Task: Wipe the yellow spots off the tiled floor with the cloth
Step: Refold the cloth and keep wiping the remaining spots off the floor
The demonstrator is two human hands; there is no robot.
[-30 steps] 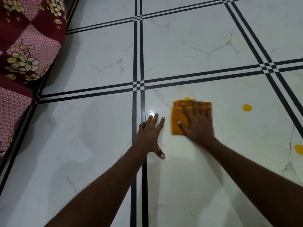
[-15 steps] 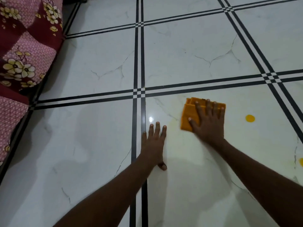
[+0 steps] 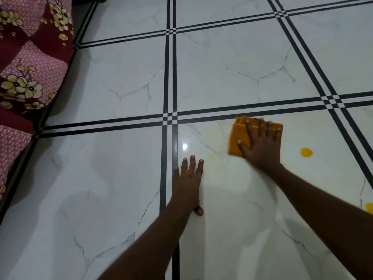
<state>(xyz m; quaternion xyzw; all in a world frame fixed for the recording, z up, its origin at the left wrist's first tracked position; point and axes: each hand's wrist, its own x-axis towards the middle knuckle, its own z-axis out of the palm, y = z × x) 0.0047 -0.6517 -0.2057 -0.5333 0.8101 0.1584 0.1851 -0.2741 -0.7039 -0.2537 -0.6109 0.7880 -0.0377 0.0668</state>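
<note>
A folded orange cloth (image 3: 237, 136) lies flat on the white tiled floor (image 3: 121, 178), just below a black grout line. My right hand (image 3: 261, 145) presses down on it with straight, spread fingers and covers most of it. A round yellow spot (image 3: 306, 152) sits on the tile to the right of that hand. Part of another yellow spot (image 3: 369, 207) shows at the right edge. A faint yellowish smear (image 3: 214, 158) marks the tile left of the cloth. My left hand (image 3: 188, 184) rests flat on the floor beside the vertical black line, fingers straight.
A maroon and pink flowered bedspread (image 3: 30, 63) hangs along the left edge, down to the floor. Black double lines (image 3: 169, 77) cross the white marble-look tiles. A glare spot (image 3: 184, 146) shines above my left hand.
My right hand has slid the cloth away from me and to the right, over the yellow spot that showed at its top edge. My left hand has stayed planted on the floor.
</note>
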